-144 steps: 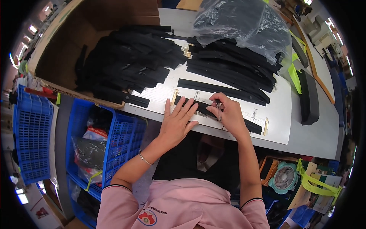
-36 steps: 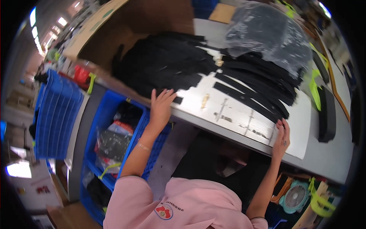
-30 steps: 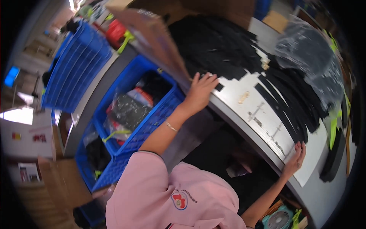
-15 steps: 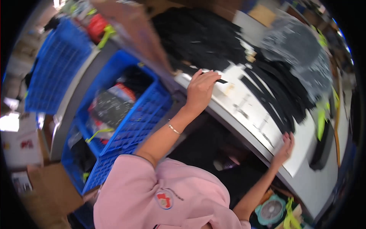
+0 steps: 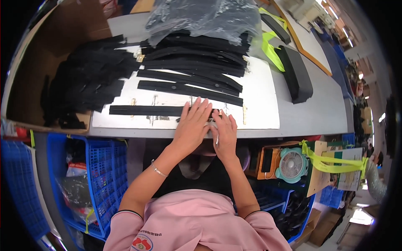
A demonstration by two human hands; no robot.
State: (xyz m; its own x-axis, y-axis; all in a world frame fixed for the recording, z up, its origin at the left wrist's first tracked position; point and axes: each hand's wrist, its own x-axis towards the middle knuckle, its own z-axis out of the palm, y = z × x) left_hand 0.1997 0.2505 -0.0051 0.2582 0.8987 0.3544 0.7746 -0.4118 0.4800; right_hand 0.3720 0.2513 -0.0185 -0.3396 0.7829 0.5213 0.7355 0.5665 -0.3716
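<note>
Pressing with flattened fingers, the left hand (image 5: 193, 127) is holding down a black strip (image 5: 146, 110), whose uncovered length is running leftward from the grip along a white board (image 5: 259, 96). Just beside it, the right hand (image 5: 225, 133) seems to be pinching a slim pen (image 5: 217, 140). Even pressure should be stopping that loose end from swivelling. Beyond the grip, other strips (image 5: 190, 88) are crowding the board, a clear bag (image 5: 201, 19) overlapping the farthest; leftward, a cardboard box (image 5: 29, 79) is spilling black pieces (image 5: 88, 71).

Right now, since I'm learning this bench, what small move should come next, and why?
Probably slide the black strip under the left hand rightward: its left end runs past the left yellowish mark, while the right yellowish mark lies bare.
</note>
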